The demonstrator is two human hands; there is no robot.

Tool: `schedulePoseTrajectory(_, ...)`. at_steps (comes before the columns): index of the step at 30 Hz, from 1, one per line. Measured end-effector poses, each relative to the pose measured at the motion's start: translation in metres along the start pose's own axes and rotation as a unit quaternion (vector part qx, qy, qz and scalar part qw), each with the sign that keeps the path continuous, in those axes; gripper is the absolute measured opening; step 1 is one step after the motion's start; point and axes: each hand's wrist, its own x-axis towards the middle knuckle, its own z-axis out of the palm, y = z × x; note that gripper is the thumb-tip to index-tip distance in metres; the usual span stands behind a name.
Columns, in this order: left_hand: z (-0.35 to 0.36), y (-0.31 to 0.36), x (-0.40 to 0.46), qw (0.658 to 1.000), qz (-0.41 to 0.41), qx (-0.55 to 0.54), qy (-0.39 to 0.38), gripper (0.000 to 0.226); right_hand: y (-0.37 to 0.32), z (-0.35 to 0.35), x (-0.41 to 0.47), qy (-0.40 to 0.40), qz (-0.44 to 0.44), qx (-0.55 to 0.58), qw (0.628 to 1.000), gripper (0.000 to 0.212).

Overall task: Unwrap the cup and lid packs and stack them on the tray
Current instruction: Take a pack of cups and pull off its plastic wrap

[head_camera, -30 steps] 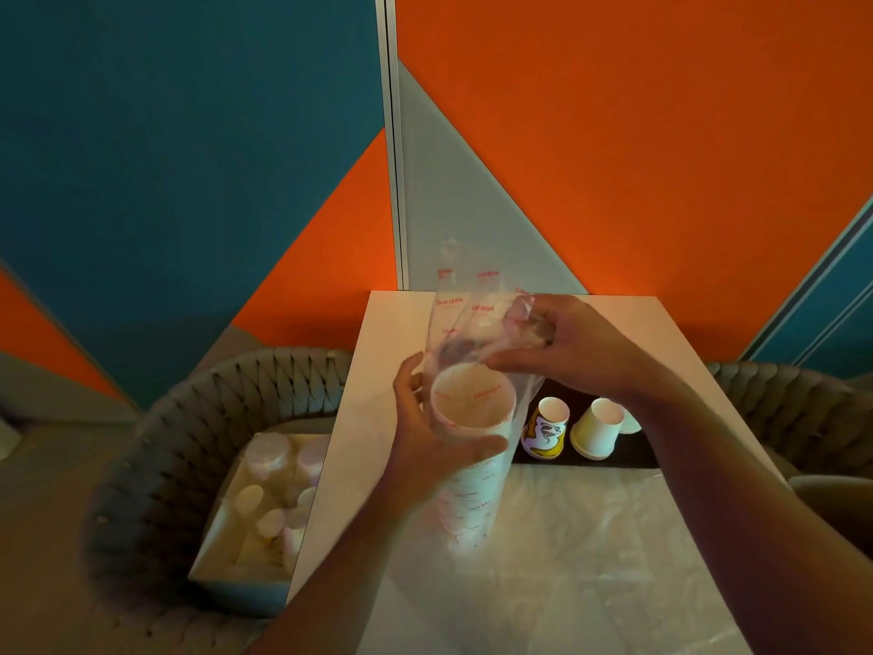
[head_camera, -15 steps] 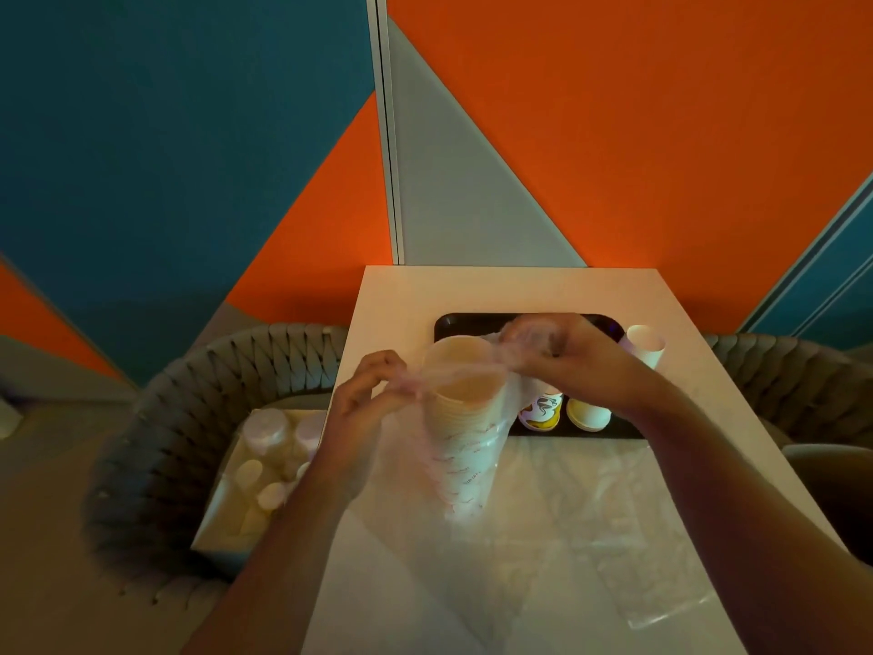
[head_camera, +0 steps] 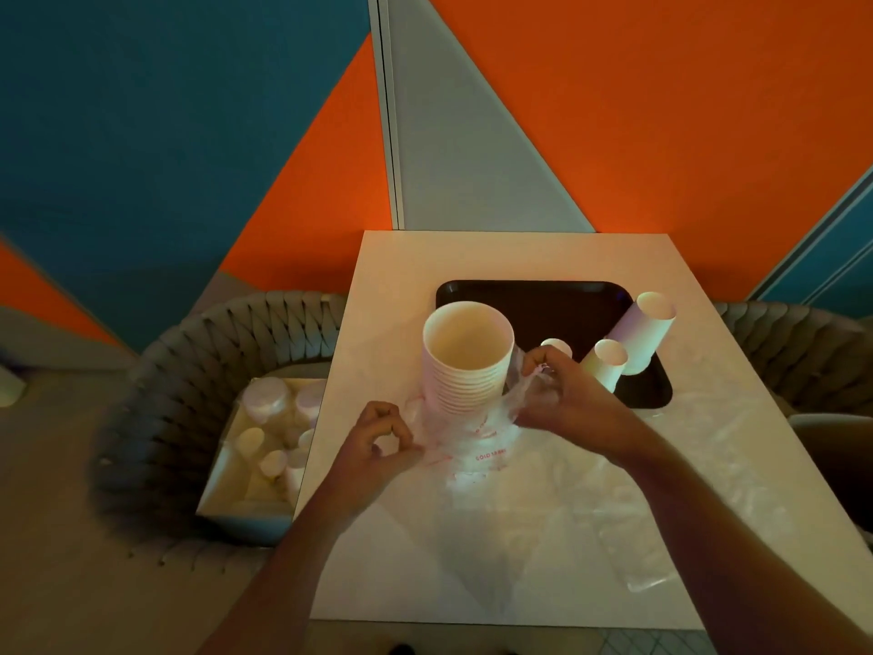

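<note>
white table (head_camera: 387,295) before orange wall (head_camera: 661,111)

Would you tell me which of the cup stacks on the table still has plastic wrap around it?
The wide cup stack between the hands, off the tray: clear wrapper clings round its lower half. The narrower stacks on the tray are bare.
</note>
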Motion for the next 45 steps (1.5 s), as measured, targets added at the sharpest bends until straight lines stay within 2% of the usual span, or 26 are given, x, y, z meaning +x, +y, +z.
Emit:
schedulePoseTrajectory(2,0.002,-0.010,0.001,0.999,-0.009,0.033,-0.003,0.027,0.013,0.010,0.003,-0.006,0.030,-0.027,0.999,0.062)
schedulePoseTrajectory(4,0.009,-0.018,0.004,0.998,-0.007,0.060,-0.001,0.029,0.024,0.019,0.007,-0.017,0.054,-0.062,0.996,0.082)
schedulePoseTrajectory(6,0.015,-0.025,0.006,0.996,-0.013,0.084,0.009,0.030,0.036,0.026,0.013,-0.034,0.076,-0.124,0.989,0.092)
schedulePoseTrajectory(7,0.018,-0.028,0.007,0.996,-0.012,0.092,0.017,0.033,0.041,0.030,0.015,-0.044,0.081,-0.153,0.984,0.093)
schedulePoseTrajectory(9,0.024,-0.035,0.011,0.993,-0.009,0.108,0.038,0.054,0.052,0.037,0.019,-0.051,0.080,-0.185,0.978,0.089)
schedulePoseTrajectory(12,0.032,-0.044,0.017,0.978,0.027,0.197,0.058,0.084,0.064,0.048,0.024,-0.016,0.070,-0.204,0.976,0.085)
schedulePoseTrajectory(14,0.039,-0.042,0.017,0.977,0.051,0.201,0.057,0.091,0.071,0.054,0.026,0.002,0.076,-0.217,0.973,0.090)
schedulePoseTrajectory(16,0.046,-0.039,0.019,0.982,0.080,0.166,0.041,0.080,0.076,0.062,0.028,0.008,0.075,-0.211,0.975,0.095)
schedulePoseTrajectory(18,0.056,-0.028,0.019,0.992,0.064,0.102,0.041,0.049,0.078,0.069,0.028,0.013,0.058,-0.194,0.979,0.101)
schedulePoseTrajectory(19,0.059,-0.023,0.019,0.994,0.050,0.083,0.052,0.051,0.079,0.073,0.028,0.015,0.051,-0.179,0.982,0.104)
schedulePoseTrajectory(21,0.060,-0.027,0.021,0.996,0.013,0.064,0.063,0.079,0.079,0.078,0.028,0.014,0.059,-0.142,0.988,0.105)
schedulePoseTrajectory(22,0.059,-0.030,0.023,0.995,-0.005,0.077,0.059,0.083,0.080,0.080,0.028,0.011,0.064,-0.128,0.990,0.104)
schedulePoseTrajectory(23,0.057,-0.035,0.024,0.994,-0.032,0.093,0.044,0.080,0.081,0.082,0.029,0.009,0.066,-0.116,0.991,0.105)
schedulePoseTrajectory(26,0.056,-0.043,0.029,0.995,-0.084,0.050,0.013,0.062,0.083,0.088,0.028,0.007,0.054,-0.078,0.995,0.114)
schedulePoseTrajectory(28,0.057,-0.042,0.029,0.995,-0.052,0.081,0.027,0.068,0.086,0.092,0.030,0.010,0.052,-0.057,0.997,0.110)
schedulePoseTrajectory(30,0.058,-0.043,0.030,0.995,-0.022,0.092,0.040,0.062,0.087,0.096,0.030,0.022,0.050,-0.040,0.998,0.101)
schedulePoseTrajectory(34,0.048,-0.043,0.031,0.995,-0.045,0.076,0.038,0.061,0.080,0.099,0.029,0.061,0.048,-0.018,0.997,0.097)
schedulePoseTrajectory(38,0.049,-0.013,0.012,0.996,-0.030,-0.037,0.075,0.034,0.065,0.100,0.032,0.134,0.045,0.006,0.990,0.094)
schedulePoseTrajectory(39,0.049,-0.001,0.003,0.995,-0.016,-0.068,0.074,0.035,0.061,0.101,0.032,0.157,0.050,0.001,0.986,0.091)
schedulePoseTrajectory(42,0.056,0.020,-0.020,0.994,0.055,-0.096,0.015,0.062,0.051,0.103,0.031,0.216,0.047,0.001,0.975,0.087)
schedulePoseTrajectory(45,0.064,0.022,-0.014,0.992,0.082,-0.090,-0.016,0.091,0.038,0.107,0.027,0.223,0.004,-0.014,0.975,0.075)
